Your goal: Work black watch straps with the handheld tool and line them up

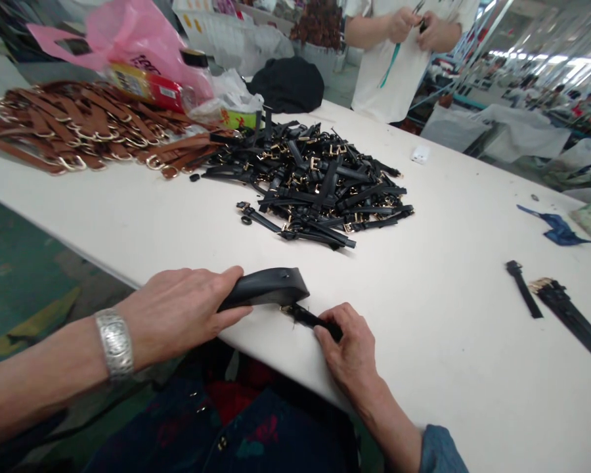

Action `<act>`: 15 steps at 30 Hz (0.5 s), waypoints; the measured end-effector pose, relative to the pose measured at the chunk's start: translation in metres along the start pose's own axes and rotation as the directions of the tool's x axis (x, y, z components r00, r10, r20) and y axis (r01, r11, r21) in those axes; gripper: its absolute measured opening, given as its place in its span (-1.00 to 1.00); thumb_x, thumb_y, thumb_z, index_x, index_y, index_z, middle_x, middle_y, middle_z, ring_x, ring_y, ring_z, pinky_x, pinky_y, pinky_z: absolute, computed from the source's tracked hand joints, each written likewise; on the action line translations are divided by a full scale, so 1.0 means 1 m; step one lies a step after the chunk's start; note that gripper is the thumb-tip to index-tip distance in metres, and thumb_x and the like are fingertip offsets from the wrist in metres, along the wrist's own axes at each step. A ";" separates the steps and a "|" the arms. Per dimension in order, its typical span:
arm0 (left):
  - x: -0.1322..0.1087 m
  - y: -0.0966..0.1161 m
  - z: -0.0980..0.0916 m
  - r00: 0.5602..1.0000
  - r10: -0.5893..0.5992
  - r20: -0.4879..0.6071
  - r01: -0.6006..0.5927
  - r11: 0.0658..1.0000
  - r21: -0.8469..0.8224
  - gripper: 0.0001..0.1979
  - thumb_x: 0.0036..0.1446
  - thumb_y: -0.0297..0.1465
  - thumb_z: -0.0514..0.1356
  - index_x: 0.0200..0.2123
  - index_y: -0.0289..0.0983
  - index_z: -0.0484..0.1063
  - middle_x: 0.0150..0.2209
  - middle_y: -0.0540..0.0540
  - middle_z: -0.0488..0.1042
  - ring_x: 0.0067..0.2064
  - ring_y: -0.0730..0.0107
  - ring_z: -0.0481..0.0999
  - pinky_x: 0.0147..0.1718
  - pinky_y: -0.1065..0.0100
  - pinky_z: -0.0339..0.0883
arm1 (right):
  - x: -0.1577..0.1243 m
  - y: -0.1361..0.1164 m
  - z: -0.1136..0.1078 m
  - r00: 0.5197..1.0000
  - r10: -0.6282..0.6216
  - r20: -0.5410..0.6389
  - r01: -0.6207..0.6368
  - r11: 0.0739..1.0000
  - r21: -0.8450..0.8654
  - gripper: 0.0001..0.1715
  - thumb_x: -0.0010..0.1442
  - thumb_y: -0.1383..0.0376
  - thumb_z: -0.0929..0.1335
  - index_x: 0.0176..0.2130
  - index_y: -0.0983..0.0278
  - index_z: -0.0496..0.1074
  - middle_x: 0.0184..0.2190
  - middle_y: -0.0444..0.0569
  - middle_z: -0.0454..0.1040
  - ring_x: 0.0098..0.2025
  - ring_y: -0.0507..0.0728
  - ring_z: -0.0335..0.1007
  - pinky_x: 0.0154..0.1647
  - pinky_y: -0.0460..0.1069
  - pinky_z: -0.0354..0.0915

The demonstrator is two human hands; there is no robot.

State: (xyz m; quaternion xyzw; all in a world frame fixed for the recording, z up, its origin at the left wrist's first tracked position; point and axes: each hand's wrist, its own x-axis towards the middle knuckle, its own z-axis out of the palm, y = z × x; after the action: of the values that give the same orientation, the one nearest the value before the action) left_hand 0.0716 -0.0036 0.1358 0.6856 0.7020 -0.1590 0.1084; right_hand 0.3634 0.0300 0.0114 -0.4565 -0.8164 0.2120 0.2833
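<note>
Left fingers (pixel 230 280), right fingers (pixel 349 316) curled

White table (pixel 438 263). Far middle: heap of black buckled straps (pixel 325 184). Far left: brown straps (pixel 79 125), piled, metal-buckled. Right: a few more black straps (pixel 569 315), blue scrap (pixel 559 228) beyond. Far right of heap: small white object (pixel 420 154).

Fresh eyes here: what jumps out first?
Probably the heap of black straps with gold-coloured buckles, upper middle, then the brown strap pile and pink bag at upper left. By the near edge of the table, the left hand, braceleted in silver, grips a curved black piece close to a narrow black strap held by the right hand.
</note>
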 end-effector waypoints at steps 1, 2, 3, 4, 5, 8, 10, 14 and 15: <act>-0.003 -0.008 0.002 1.000 -0.010 -0.013 0.009 1.000 -0.028 -0.62 0.41 -0.01 0.10 0.02 -0.13 0.51 -0.36 -0.24 0.70 -0.27 -0.13 0.73 -0.32 0.08 0.34 | 0.000 0.000 0.000 1.000 -0.013 -0.011 0.013 1.000 0.010 -0.83 0.28 0.43 0.44 -0.22 0.14 0.59 -0.28 -0.07 0.62 -0.24 0.18 0.56 -0.18 0.06 0.38; -0.007 -0.014 0.003 1.000 -0.012 -0.027 0.010 0.998 -0.060 -0.63 0.40 0.00 0.12 0.00 -0.11 0.51 -0.38 -0.21 0.68 -0.29 -0.09 0.71 -0.33 0.10 0.32 | 0.000 0.000 0.000 0.999 -0.035 -0.024 0.035 0.999 0.014 -0.82 0.30 0.43 0.43 -0.24 0.14 0.59 -0.30 -0.07 0.61 -0.25 0.18 0.56 -0.20 0.05 0.39; -0.010 -0.019 0.003 0.999 -0.009 -0.036 0.006 0.996 -0.090 -0.65 0.39 -0.01 0.12 -0.01 -0.09 0.51 -0.40 -0.16 0.66 -0.32 -0.04 0.68 -0.34 0.12 0.29 | 0.000 0.000 0.000 0.997 -0.067 -0.040 0.067 0.998 0.014 -0.80 0.32 0.44 0.42 -0.26 0.14 0.59 -0.31 -0.06 0.61 -0.25 0.18 0.55 -0.21 0.05 0.39; -0.013 -0.022 0.002 0.999 -0.003 -0.035 -0.001 0.994 -0.112 -0.68 0.39 -0.03 0.12 -0.03 -0.08 0.51 -0.42 -0.12 0.64 -0.34 0.01 0.65 -0.35 0.15 0.25 | 0.000 0.000 0.000 0.993 -0.106 -0.053 0.106 0.994 0.009 -0.78 0.33 0.44 0.41 -0.28 0.14 0.60 -0.31 -0.05 0.60 -0.25 0.18 0.55 -0.21 0.04 0.40; -0.016 -0.023 0.001 1.000 0.005 -0.025 -0.008 0.992 -0.122 -0.70 0.40 -0.06 0.12 -0.05 -0.07 0.52 -0.44 -0.07 0.62 -0.37 0.05 0.63 -0.36 0.18 0.21 | 0.000 0.000 0.000 0.987 -0.149 -0.067 0.149 0.989 0.005 -0.76 0.35 0.45 0.41 -0.29 0.14 0.60 -0.32 -0.04 0.60 -0.25 0.18 0.55 -0.22 0.04 0.40; -0.025 -0.019 -0.001 0.999 0.030 0.017 -0.028 0.995 -0.099 -0.79 0.39 -0.16 0.14 -0.09 -0.08 0.53 -0.44 0.00 0.60 -0.37 0.12 0.60 -0.35 0.23 0.12 | 0.000 0.001 -0.001 0.967 -0.236 -0.095 0.238 0.971 0.010 -0.70 0.41 0.45 0.38 -0.30 0.15 0.61 -0.33 -0.03 0.60 -0.27 0.16 0.53 -0.23 0.04 0.40; -0.030 -0.014 0.000 0.998 0.052 0.019 -0.050 0.995 -0.092 -0.81 0.38 -0.18 0.17 -0.11 -0.08 0.54 -0.42 0.01 0.62 -0.37 0.14 0.60 -0.34 0.24 0.12 | 0.000 0.001 -0.002 0.961 -0.259 -0.095 0.263 0.964 0.030 -0.70 0.43 0.45 0.39 -0.31 0.16 0.61 -0.34 -0.04 0.59 -0.29 0.15 0.51 -0.25 0.03 0.40; -0.025 -0.005 0.004 0.989 0.141 0.049 -0.133 0.982 -0.137 -0.75 0.41 -0.13 0.17 -0.08 -0.10 0.57 -0.33 -0.09 0.70 -0.32 0.04 0.66 -0.31 0.17 0.25 | -0.002 0.001 -0.004 0.950 -0.310 -0.049 0.311 0.950 0.016 -0.66 0.42 0.47 0.38 -0.33 0.15 0.61 -0.36 -0.05 0.57 -0.30 0.15 0.47 -0.29 0.02 0.36; -0.021 -0.002 0.004 0.986 0.160 0.054 -0.152 0.980 -0.132 -0.72 0.41 -0.11 0.17 -0.04 -0.11 0.57 -0.31 -0.12 0.72 -0.29 0.01 0.68 -0.30 0.14 0.30 | -0.003 0.001 -0.004 0.948 -0.315 -0.041 0.316 0.949 0.005 -0.65 0.43 0.47 0.38 -0.33 0.14 0.61 -0.36 -0.05 0.57 -0.29 0.15 0.46 -0.29 0.02 0.35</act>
State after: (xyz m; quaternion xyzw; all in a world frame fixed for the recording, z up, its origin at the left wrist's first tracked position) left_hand 0.0700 -0.0241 0.1403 0.7247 0.6510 -0.1270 0.1868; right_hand 0.3676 0.0286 0.0132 -0.3226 -0.8718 0.1598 0.3322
